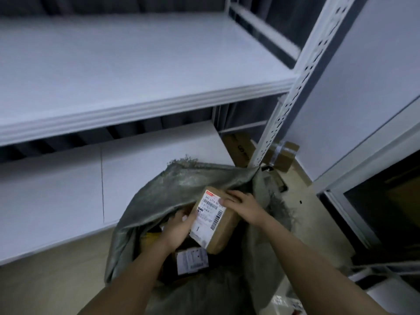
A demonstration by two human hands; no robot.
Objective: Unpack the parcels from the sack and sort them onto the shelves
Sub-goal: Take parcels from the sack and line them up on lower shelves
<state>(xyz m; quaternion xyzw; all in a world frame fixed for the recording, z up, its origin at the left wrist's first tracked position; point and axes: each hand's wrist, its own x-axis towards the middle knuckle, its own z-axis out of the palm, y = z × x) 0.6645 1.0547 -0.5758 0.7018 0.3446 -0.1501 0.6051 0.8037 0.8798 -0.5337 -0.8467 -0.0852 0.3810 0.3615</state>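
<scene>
Two hands hold one box [216,221] over the open sack [159,201]. The left hand [179,230] grips its near side and the right hand [241,205] grips its far end. The box's long side points up and away from them, toward the shelf [136,105] above.

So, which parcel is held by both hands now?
The brown box with the long white label, gripped by left hand and right hand; the smaller labelled parcel lies untouched in the sack.
</scene>
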